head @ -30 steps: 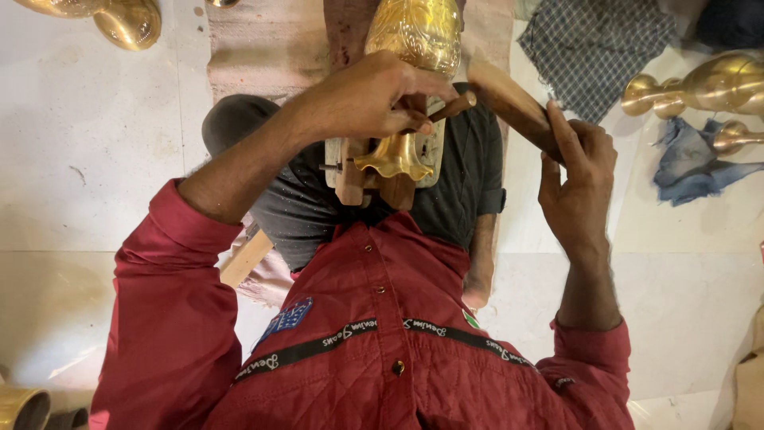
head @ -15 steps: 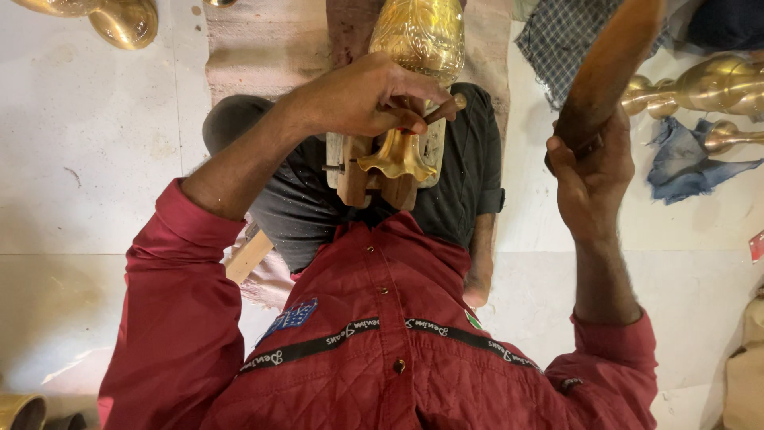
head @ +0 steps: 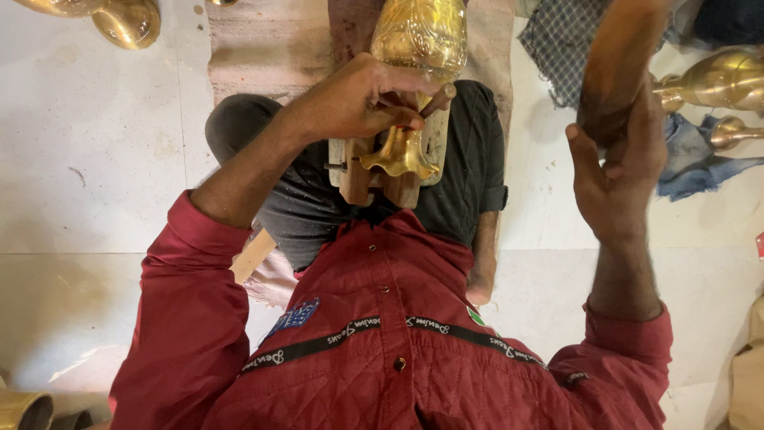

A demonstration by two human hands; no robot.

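A shiny embossed brass vessel (head: 418, 32) lies across my lap, its flared foot (head: 402, 155) held in a wooden block clamp (head: 354, 171). My left hand (head: 358, 99) grips a thin metal punch (head: 436, 95), whose tip rests against the vessel's neck. My right hand (head: 621, 167) is raised to the right, closed around the handle of a brown wooden mallet (head: 621, 56). The mallet is blurred and its top runs out of view. Red sleeves cover both forearms.
Brass pieces lie at the top left (head: 127, 20) and at the right (head: 716, 80). A checked cloth (head: 557, 48) and a blue cloth (head: 692, 159) sit on the pale floor. A brass cup (head: 20, 410) is at the bottom left, and a wood strip (head: 253, 255) lies beside my leg.
My right hand has swung the mallet up and away to the right from the punch. The left hand and punch have stayed on the vessel.
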